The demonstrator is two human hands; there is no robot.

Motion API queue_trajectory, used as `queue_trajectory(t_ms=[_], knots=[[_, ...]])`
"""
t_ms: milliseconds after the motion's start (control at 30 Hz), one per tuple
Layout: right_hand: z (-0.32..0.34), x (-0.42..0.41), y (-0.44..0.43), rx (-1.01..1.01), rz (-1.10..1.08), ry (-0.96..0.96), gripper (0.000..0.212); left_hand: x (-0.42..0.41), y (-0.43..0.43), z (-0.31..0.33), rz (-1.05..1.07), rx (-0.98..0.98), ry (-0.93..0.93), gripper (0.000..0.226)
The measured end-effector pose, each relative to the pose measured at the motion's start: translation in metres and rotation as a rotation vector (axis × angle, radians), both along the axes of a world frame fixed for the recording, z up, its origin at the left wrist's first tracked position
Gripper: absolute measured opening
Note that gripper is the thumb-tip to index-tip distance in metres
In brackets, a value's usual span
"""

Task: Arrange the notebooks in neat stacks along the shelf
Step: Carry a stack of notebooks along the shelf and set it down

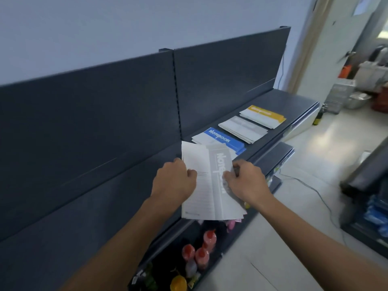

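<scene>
Closest to me, on the lower shelf, stand red-capped bottles (202, 254). Above them I see both hands up at the front edge of the dark top shelf (298, 103). My left hand (174, 182) grips the left side of a bundle of grey-banded notebooks (206, 190), thumb on the cover; my right hand (246, 180) pinches its right edge. The bundle is held off the shelf, fanned slightly. Beyond it three stacks lie in a row on the shelf: a blue stack (221, 140), a grey stack (243, 128), and farthest, a yellow stack (263, 115).
</scene>
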State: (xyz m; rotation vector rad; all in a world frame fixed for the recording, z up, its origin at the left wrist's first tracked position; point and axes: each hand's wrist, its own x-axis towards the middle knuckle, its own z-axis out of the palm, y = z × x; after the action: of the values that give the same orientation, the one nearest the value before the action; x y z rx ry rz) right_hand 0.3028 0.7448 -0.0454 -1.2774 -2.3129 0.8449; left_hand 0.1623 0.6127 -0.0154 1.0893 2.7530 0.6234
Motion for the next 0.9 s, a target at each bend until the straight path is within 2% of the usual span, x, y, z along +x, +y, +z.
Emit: queue_trajectory(t_ms=[267, 500, 633, 900], knots=[[-0.007, 0.017, 0.1, -0.014, -0.106, -0.043, 0.018, 0.001, 0.112, -0.01, -0.104, -0.027, -0.014, 0.027], [-0.002, 0.028, 0.196, 0.005, -0.168, -0.057, 0.02, -0.003, 0.224, -0.022, -0.184, 0.027, -0.01, 0.03], [0.001, 0.041, 0.251, -0.013, -0.212, -0.026, 0.005, 0.003, 0.285, -0.025, -0.243, 0.042, -0.001, 0.029], [-0.004, 0.092, 0.358, -0.053, -0.295, -0.006, 0.015, 0.045, 0.404, -0.027, -0.33, 0.013, -0.005, 0.029]])
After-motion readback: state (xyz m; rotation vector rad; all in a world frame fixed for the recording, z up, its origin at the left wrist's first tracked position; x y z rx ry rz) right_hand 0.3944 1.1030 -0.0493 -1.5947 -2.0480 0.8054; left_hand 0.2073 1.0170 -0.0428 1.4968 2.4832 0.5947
